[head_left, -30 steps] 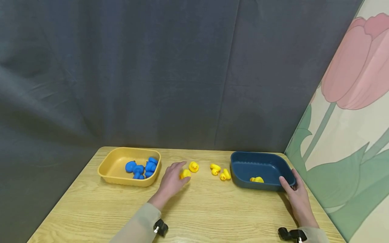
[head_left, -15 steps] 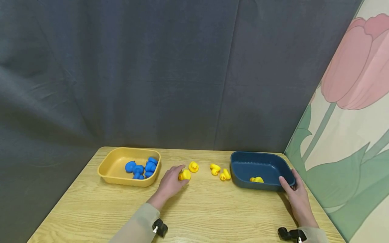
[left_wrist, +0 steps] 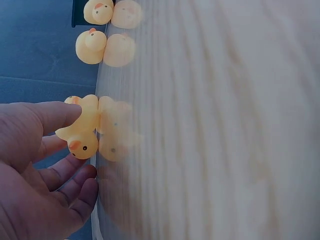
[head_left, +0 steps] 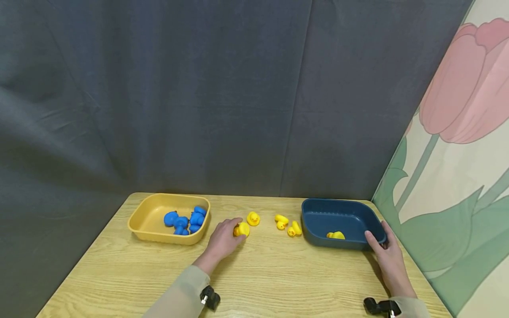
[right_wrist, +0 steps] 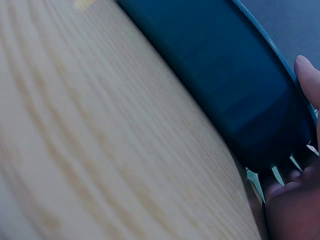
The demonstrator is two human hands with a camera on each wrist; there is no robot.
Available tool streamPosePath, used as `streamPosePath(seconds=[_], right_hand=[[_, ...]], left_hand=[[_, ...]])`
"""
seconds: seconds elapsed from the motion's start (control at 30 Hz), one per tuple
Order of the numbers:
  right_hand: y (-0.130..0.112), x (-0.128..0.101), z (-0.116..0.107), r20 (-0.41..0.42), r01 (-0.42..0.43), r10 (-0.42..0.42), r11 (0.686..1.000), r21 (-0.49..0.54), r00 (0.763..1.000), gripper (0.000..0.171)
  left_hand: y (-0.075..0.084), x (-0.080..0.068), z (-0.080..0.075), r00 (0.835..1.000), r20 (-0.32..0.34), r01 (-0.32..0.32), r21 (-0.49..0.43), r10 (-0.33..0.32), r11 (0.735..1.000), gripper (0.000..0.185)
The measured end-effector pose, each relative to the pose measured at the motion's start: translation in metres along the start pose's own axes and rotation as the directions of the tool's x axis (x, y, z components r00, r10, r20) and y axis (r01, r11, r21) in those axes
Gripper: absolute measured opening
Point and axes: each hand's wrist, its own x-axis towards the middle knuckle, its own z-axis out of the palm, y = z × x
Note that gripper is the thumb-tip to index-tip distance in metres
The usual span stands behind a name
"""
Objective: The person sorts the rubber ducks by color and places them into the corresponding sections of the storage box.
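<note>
My left hand (head_left: 233,228) reaches onto the wooden table and pinches a small yellow duck (head_left: 242,229). In the left wrist view the thumb (left_wrist: 47,116) lies over the duck (left_wrist: 85,131) and the fingers (left_wrist: 75,180) curl under it. My right hand (head_left: 377,236) grips the near right corner of a dark blue tray (head_left: 318,238), thumb on the rim; the right wrist view shows the tray wall (right_wrist: 220,85) with a fingertip (right_wrist: 307,72) on its edge. One yellow duck (head_left: 336,235) lies inside the blue tray.
A yellow tray (head_left: 148,232) at the left holds several blue ducks (head_left: 187,219). More yellow ducks lie loose between the trays: one (head_left: 253,218) just beyond my left hand, others (head_left: 282,219) (head_left: 294,229) near the blue tray. A grey curtain hangs behind; a flowered wall stands at the right.
My left hand's fingers have drawn in from lying over the yellow duck to closing round it. The right hand has stayed on the blue tray.
</note>
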Motion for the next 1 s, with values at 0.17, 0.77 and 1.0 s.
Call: streamPosePath(seconds=[0.17, 0.77, 1.0], right_hand=[[0.0, -0.001, 0.0, -0.002, 0.0, 0.0, 1.0, 0.009, 1.0, 0.09], [-0.004, -0.002, 0.001, -0.011, 0.001, -0.001, 1.0, -0.011, 1.0, 0.091], [-0.003, -0.001, -0.001, 0.001, -0.003, 0.003, 1.0, -0.023, 1.0, 0.09]], left_hand=[[0.0, 0.0, 0.001, 1.0, 0.002, 0.001, 0.0, -0.001, 1.0, 0.05], [0.008, 0.003, 0.001, 0.996, -0.068, -0.058, -0.04, 0.055, 0.998, 0.048], [0.02, 0.005, 0.0, 0.993, -0.111, -0.06, -0.123, 0.047, 0.991, 0.051]])
